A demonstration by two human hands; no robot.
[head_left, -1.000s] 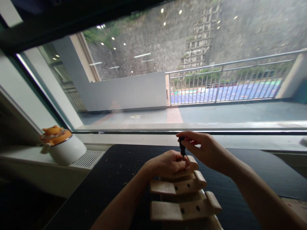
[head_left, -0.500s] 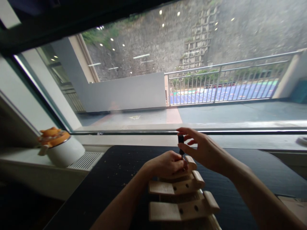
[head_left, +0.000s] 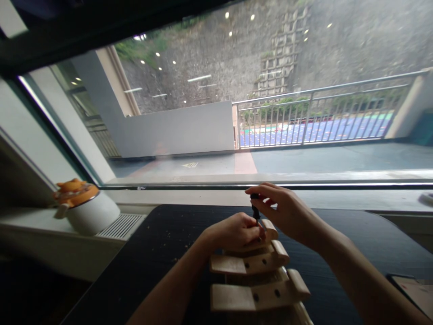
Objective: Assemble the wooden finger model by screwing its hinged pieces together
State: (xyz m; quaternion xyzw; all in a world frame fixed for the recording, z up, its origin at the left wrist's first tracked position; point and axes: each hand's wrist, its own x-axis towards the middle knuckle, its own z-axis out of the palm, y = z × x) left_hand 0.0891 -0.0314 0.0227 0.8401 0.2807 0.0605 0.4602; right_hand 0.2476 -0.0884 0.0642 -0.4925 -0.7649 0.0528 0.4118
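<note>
A black-handled screwdriver (head_left: 255, 208) stands nearly upright over the far end of a pale wooden slatted piece (head_left: 233, 298). My right hand (head_left: 287, 205) has its thumb and fingertips around the top of the handle. Lower down, my left hand (head_left: 238, 230) is closed in a pinch around the screwdriver's thin shaft end, against the farthest slat. Whatever sits between those left fingertips is hidden. Each of the two nearer slats shows two dark holes and a raised rounded block at its right end.
The wooden piece rests on a black table (head_left: 135, 271) with small crumbs scattered on its left part. On the sill to the left stands a white pot (head_left: 93, 214) with an orange animal-shaped top (head_left: 76, 192). A wide window rises behind the table. A flat dark-edged object (head_left: 411, 293) lies at the right.
My right hand's fingers have shifted and curled over the top of the screwdriver handle, which now leans slightly differently. My left hand and the wooden piece have stayed in place.
</note>
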